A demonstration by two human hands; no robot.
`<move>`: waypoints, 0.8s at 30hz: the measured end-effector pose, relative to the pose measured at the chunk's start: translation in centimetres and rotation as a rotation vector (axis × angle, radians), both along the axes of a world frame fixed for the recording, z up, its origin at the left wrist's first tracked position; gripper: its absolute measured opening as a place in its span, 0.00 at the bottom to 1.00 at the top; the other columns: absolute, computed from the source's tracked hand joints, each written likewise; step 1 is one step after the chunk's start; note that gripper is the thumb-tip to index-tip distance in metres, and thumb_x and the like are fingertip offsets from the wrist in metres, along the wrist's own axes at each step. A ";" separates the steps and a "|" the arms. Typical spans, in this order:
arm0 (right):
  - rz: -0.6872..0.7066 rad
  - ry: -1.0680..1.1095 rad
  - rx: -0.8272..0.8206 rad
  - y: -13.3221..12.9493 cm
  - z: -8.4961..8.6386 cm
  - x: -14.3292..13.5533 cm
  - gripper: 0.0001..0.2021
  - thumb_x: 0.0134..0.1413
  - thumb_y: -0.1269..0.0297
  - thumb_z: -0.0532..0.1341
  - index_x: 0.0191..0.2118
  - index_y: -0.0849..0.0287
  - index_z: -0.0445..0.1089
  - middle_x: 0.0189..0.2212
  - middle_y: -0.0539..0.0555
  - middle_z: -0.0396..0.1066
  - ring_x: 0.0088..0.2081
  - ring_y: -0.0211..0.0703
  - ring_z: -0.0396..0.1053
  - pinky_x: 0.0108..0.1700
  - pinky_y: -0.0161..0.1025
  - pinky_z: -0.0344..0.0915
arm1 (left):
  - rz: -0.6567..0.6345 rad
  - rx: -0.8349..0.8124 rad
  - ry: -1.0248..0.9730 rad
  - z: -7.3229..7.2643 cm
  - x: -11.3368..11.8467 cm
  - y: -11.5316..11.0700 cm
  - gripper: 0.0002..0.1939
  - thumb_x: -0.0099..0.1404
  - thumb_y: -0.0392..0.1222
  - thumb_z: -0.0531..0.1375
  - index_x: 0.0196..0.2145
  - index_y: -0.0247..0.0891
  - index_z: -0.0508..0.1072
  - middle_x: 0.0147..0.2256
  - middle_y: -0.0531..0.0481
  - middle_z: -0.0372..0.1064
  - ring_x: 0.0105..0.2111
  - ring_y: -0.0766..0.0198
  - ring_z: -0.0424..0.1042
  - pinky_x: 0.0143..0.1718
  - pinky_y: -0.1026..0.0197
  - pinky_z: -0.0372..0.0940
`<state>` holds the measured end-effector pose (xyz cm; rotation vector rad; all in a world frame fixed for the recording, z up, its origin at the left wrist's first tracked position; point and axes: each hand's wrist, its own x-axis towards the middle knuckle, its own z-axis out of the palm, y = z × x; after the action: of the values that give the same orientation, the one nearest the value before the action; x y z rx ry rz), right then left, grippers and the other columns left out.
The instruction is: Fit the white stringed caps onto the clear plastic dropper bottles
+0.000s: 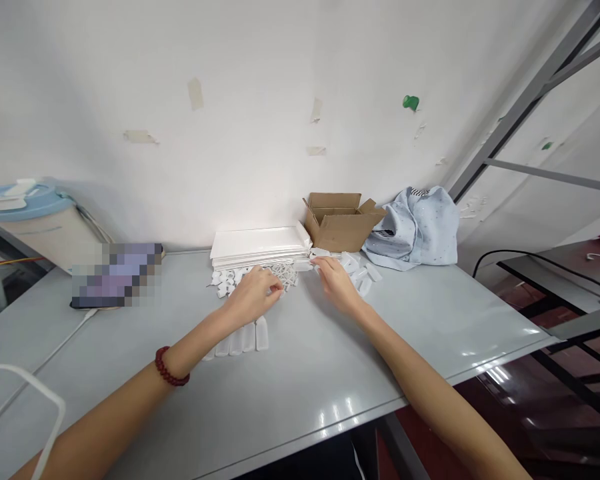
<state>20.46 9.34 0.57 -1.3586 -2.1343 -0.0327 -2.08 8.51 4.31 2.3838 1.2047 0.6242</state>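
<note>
Apparently for easy reach, small white parts [224, 289] lie beside the narrowly curled left hand [254, 293], translucent pieces [365, 287] beside the pinched right hand [337, 284]; what either holds, I cannot tell.

Showing at least five translucent pieces [249, 337] lined up, small white parts [286, 272] too heaped to count, one cardboard box [343, 235], one blurred device [117, 275], one cloth bundle [425, 230]
</note>
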 end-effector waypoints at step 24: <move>0.054 -0.280 -0.023 0.4 -1.3 -1.6 0.31 0.47 0.88 0.45 0.56 0.62 0.62 0.52 0.61 0.64 0.45 0.51 0.59 0.48 0.47 0.62 | 0.592 -0.316 -0.585 1.0 -4.9 -4.3 0.15 0.53 0.53 0.63 0.34 0.41 0.77 0.34 0.50 0.76 0.37 0.57 0.72 0.37 0.61 0.66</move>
<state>18.83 9.70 -0.76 -1.3758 -2.4078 -0.1865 -6.93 4.25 5.33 1.4192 1.5680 1.1139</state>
